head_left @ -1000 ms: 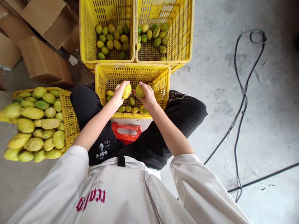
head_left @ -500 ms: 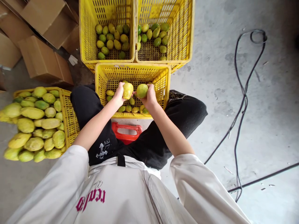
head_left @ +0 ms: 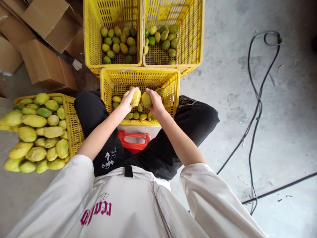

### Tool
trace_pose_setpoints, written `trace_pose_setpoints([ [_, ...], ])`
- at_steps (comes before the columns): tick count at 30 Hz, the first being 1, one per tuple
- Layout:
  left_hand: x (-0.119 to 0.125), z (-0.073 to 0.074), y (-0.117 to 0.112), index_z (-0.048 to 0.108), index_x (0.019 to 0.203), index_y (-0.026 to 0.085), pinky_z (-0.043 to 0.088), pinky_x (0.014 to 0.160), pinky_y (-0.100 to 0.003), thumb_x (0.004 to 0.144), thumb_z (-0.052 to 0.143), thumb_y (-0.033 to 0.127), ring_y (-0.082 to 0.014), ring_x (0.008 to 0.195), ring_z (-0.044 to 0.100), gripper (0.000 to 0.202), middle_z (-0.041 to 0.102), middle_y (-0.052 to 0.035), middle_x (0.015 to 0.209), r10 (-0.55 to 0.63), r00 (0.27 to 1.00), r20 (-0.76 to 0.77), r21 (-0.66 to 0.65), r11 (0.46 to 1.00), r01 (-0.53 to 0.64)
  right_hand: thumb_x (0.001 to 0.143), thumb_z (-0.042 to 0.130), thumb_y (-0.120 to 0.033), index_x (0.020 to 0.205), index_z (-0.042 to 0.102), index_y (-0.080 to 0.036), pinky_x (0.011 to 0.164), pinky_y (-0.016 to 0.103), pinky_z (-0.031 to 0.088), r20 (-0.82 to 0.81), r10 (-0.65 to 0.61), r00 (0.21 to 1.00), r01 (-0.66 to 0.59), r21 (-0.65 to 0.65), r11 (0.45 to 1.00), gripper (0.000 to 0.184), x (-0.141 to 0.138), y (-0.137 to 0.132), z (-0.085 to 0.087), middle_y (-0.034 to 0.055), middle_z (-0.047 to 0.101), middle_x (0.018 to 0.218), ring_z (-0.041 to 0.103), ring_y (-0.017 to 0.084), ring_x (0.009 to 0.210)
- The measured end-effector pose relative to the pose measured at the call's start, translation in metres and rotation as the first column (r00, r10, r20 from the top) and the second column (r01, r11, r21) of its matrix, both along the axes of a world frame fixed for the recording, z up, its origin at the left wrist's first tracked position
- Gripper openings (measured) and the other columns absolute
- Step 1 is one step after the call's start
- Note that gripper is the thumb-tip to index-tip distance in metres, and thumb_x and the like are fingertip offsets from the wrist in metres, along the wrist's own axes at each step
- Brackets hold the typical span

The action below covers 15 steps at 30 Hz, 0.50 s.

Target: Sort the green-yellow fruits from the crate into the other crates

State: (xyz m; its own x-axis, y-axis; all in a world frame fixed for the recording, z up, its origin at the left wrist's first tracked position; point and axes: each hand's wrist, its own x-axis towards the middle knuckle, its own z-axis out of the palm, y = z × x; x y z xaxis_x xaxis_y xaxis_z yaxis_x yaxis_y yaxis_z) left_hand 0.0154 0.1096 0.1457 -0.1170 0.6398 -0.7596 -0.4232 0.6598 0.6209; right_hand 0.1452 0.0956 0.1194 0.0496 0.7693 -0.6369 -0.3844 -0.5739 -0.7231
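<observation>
My left hand (head_left: 128, 99) is closed round a yellow papaya (head_left: 136, 98). In my right hand (head_left: 157, 101) is a rounder, greenish-yellow papaya (head_left: 146, 99), its right side covered by my fingers. Both fruits are held close together, with a small gap between them, above a yellow plastic crate (head_left: 174, 96) between my knees. Several smaller papayas (head_left: 136, 115) lie on the floor of that crate, partly hidden by my hands.
Two larger yellow crates (head_left: 88, 39) (head_left: 198, 39) with papayas stand beyond the near one. A heaped crate of papayas (head_left: 74, 127) is at my left. Cardboard boxes (head_left: 44, 62) lie at upper left, a red stool (head_left: 133, 145) under me, a black cable (head_left: 259, 96) on the right.
Both hands have turned the papayas: the left fingers now lie over the fruit's top, and the right papaya has shifted slightly left with the fingers along its upper side.
</observation>
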Motion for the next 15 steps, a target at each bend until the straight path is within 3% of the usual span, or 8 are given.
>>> trace_pose_setpoints([
  [7, 0.0007, -0.0022, 0.0033, 0.066, 0.088, 0.023, 0.060, 0.071, -0.031, 0.106, 0.057, 0.044, -0.0224, 0.080, 0.077, 0.029, 0.073, -0.0046, 0.072, 0.046, 0.994, 0.095, -0.114, 0.993, -0.035, 0.096, 0.065, -0.057, 0.092, 0.063, -0.025, 0.078, 0.031, 0.066, 0.039, -0.059, 0.998, 0.063, -0.135, 0.989, 0.032, 0.0026, 0.0069, -0.0092, -0.0002, 0.069, 0.084, 0.075, 0.022, 0.095],
  [11, -0.0039, -0.0076, 0.0033, 0.070, 0.092, 0.025, 0.063, 0.074, -0.034, 0.097, 0.070, 0.049, -0.0267, 0.087, 0.078, 0.025, 0.074, -0.0050, 0.076, 0.029, 0.993, 0.116, -0.086, 0.996, -0.019, 0.098, 0.063, -0.062, 0.090, 0.060, -0.025, 0.072, 0.033, 0.066, 0.026, -0.076, 0.997, 0.079, -0.152, 0.985, 0.038, 0.0016, 0.0081, -0.0097, -0.0002, 0.066, 0.078, 0.077, 0.023, 0.088],
  [15, -0.0045, -0.0058, 0.0029, 0.068, 0.087, 0.025, 0.060, 0.068, -0.032, 0.090, 0.082, 0.053, -0.0236, 0.076, 0.075, 0.032, 0.070, -0.0034, 0.067, -0.014, 0.999, 0.048, -0.088, 0.996, 0.018, 0.093, 0.068, -0.073, 0.092, 0.060, -0.025, 0.069, 0.036, 0.068, -0.019, -0.059, 0.998, 0.056, -0.131, 0.990, 0.048, -0.0010, 0.0064, -0.0046, 0.0017, 0.067, 0.078, 0.077, 0.024, 0.085],
])
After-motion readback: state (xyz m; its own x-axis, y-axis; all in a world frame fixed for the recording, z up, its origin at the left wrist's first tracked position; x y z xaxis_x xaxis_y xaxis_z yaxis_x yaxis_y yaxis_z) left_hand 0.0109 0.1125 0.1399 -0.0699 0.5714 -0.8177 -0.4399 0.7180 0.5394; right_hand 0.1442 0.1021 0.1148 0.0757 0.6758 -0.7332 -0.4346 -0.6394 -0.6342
